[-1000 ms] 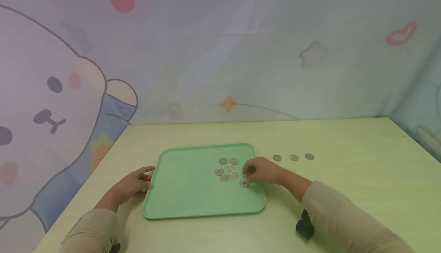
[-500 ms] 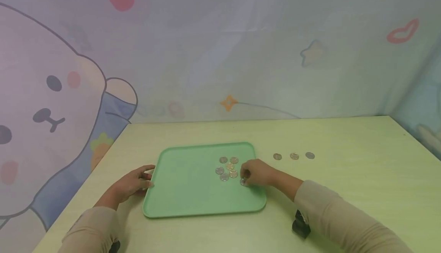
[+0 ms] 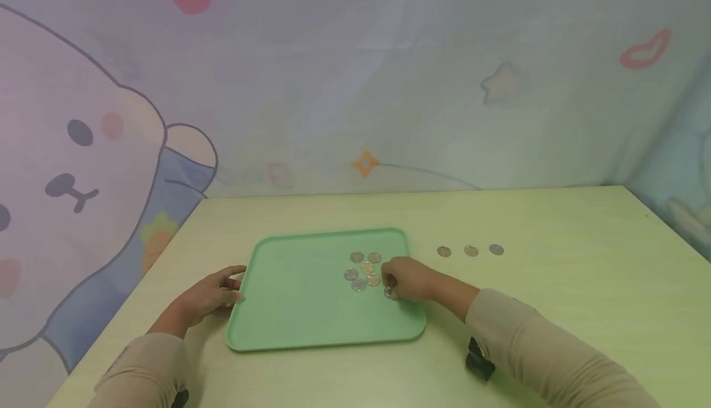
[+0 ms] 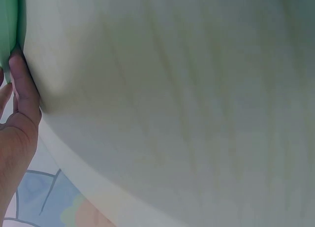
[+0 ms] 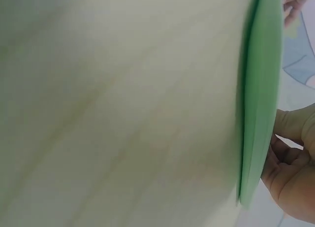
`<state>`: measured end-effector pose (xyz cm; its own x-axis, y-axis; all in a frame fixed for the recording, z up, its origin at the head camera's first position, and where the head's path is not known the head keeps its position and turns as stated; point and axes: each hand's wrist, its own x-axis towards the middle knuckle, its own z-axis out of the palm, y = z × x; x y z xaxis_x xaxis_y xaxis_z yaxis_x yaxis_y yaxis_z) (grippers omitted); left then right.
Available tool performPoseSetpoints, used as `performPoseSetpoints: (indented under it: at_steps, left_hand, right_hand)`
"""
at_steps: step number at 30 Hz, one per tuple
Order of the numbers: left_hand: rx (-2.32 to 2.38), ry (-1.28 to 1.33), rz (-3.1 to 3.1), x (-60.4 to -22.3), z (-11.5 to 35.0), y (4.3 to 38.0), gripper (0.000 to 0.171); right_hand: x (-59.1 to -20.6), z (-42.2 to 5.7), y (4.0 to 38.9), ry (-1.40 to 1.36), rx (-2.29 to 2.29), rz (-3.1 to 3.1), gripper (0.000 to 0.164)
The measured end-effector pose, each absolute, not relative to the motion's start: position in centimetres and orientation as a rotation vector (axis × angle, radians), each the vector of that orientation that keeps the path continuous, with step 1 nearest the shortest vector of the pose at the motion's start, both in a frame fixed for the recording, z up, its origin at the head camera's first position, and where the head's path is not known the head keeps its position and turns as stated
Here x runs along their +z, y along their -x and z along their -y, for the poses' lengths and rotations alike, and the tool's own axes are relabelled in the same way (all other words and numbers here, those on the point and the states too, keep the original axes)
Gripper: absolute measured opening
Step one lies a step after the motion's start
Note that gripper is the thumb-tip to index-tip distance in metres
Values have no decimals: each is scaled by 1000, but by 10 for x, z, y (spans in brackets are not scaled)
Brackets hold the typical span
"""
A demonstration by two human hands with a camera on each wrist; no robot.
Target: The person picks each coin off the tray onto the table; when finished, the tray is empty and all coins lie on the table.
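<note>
A light green tray (image 3: 300, 315) lies on the table. My left hand (image 3: 205, 297) grips its left rim, thumb on the edge and fingers at the side; the left wrist view shows those fingers (image 4: 24, 86) at the green edge. Over the tray's right part, my right hand (image 3: 408, 279) is curled down with its fingertips pinching a silvery coin (image 3: 387, 292), which they partly hide. Just left of it lies a loose cluster of coins (image 3: 367, 267), some silvery, some more golden. In the right wrist view the tray wall (image 5: 261, 94) hides the coins and the fingertips.
Beyond the tray's right side, three coins lie in a row on the pale yellow-green table (image 3: 555, 309): a left one (image 3: 444, 251), a middle one (image 3: 471, 250) and a right one (image 3: 497, 249). A printed cloth backdrop (image 3: 311, 87) rises behind the table's far edge.
My right hand has shifted slightly left and lowered, its fingers closing onto the coin at the tray's right. The left hand stays at the rim; the cluster has not been rearranged.
</note>
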<state>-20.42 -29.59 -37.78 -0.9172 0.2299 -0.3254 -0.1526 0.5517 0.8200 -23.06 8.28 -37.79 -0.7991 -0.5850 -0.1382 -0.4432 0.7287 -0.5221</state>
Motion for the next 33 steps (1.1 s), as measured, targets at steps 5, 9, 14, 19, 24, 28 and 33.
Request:
performPoseSetpoints:
  at_steps: [5,9,14,19,24,28,33]
  left_hand:
    - [1317,-66,-2381,-377,297,202,67]
    - [1316,-55,-2394,-377,298,202,66]
    - [1318,-55,-2394,-379,296,202,66]
    - [1313,-65,-2396,-380,296,203,66]
    - [1316,-68,-2397,-380,297,203,66]
    - [1315,-68,-2401,-379,297,204,66]
    - [1309,-68,-2409,-378,298,206,65]
  right_hand:
    - [-381,-87,232,816,-789,-2599,14]
    - [-380,-91,231,864,-899,-2560,15]
    - [-374,-95,227,820,-955,-2527,15]
    - [-365,-97,224,758,-1024,-2484,12]
    - [-361,-105,224,736,-1099,-2469,8]
    - [-358,-114,225,719,-1137,-2486,6]
    - [-356,-128,228,680,-1183,-2483,4]
